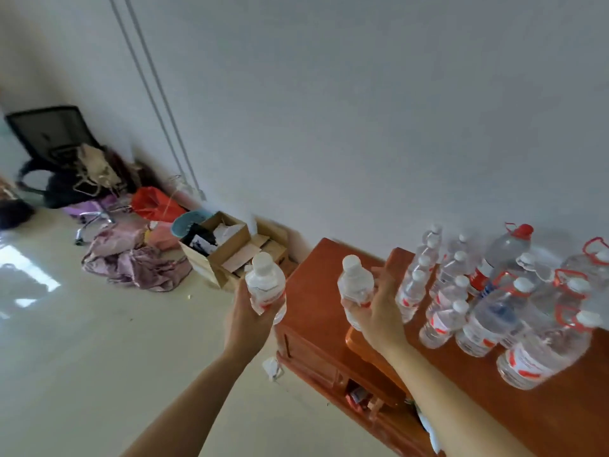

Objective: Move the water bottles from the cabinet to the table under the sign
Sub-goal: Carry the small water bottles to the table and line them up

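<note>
1. White wall (362, 110) and pale glossy floor (82, 357) on every side. No table or sign in view, so probably a turn away from here before any set-down.
2. Orange-brown cabinet (313, 282) at right, with the stock standing on its top. Open compartment lower down, contents too blurred to name.
3. Open cardboard box (227, 249) on the floor beyond, holding papers and something dark.
4. Large jugs (504, 255) with red handles, upright at the back right.
5. Small bottles (415, 288) in rows, caps up, just right of the right hand and well apart from the left.
6. Right hand (384, 311) over the cabinet top, fingers wrapped round the right-hand bottle (356, 285), cap up, slightly tilted.
7. Left hand (248, 316) past the cabinet's left edge, above the floor, gripping the left-hand bottle (265, 282), cap up too.
</note>
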`<move>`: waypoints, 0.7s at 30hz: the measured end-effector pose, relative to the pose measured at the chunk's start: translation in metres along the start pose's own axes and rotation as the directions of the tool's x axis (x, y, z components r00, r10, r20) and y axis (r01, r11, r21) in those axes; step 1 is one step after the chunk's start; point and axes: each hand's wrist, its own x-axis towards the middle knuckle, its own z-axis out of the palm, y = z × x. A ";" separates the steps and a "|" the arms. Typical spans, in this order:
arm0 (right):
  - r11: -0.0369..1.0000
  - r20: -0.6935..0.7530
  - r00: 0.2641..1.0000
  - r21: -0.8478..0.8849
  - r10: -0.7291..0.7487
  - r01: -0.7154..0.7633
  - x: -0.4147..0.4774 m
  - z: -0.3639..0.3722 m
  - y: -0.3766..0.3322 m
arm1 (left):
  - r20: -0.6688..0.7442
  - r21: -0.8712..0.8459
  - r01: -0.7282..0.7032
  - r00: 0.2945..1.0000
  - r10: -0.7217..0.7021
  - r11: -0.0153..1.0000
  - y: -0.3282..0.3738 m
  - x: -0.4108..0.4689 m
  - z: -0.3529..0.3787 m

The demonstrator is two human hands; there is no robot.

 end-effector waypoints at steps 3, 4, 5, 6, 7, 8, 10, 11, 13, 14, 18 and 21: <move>0.970 0.049 0.972 0.093 -0.231 0.226 0.000 0.064 -0.093 | -0.174 0.040 -0.110 0.978 0.115 0.993 -0.001 -0.008 -0.104; 0.945 0.053 0.951 0.140 -0.305 0.295 -0.004 0.094 -0.133 | -0.247 0.096 -0.132 0.957 0.152 0.987 -0.002 -0.017 -0.151; 0.923 0.052 0.933 0.171 -0.357 0.344 -0.008 0.117 -0.163 | -0.310 0.164 -0.149 0.931 0.194 0.975 -0.003 -0.024 -0.186; 0.903 0.054 0.915 0.196 -0.400 0.383 -0.017 0.148 -0.202 | -0.376 0.245 -0.130 0.901 0.217 0.961 -0.006 -0.037 -0.233; 0.873 0.050 0.891 0.228 -0.452 0.431 -0.031 0.180 -0.241 | -0.435 0.332 -0.109 0.864 0.254 0.937 -0.014 -0.052 -0.280; 0.842 0.056 0.863 0.258 -0.502 0.473 -0.045 0.210 -0.277 | -0.486 0.399 -0.082 0.826 0.286 0.913 -0.019 -0.069 -0.324; 0.774 0.078 0.799 0.317 -0.597 0.547 -0.077 0.271 -0.348 | -0.562 0.517 -0.006 0.752 0.345 0.856 -0.034 -0.108 -0.410; 0.744 0.088 0.767 0.337 -0.636 0.578 -0.094 0.302 -0.378 | -0.594 0.558 0.048 0.721 0.358 0.829 -0.044 -0.129 -0.450; 0.687 0.128 0.704 0.395 -0.699 0.610 -0.137 0.364 -0.437 | -0.672 0.611 0.183 0.634 0.382 0.770 -0.064 -0.178 -0.527; 0.663 0.162 0.668 0.419 -0.726 0.620 -0.159 0.392 -0.462 | -0.704 0.627 0.252 0.589 0.397 0.737 -0.074 -0.202 -0.562; 0.578 0.267 0.523 0.526 -0.809 0.624 -0.240 0.484 -0.539 | -0.766 0.636 0.467 0.482 0.426 0.615 -0.117 -0.279 -0.663; 0.525 0.349 0.393 0.601 -0.851 0.603 -0.289 0.547 -0.579 | -0.825 0.565 0.576 0.388 0.411 0.591 -0.143 -0.319 -0.711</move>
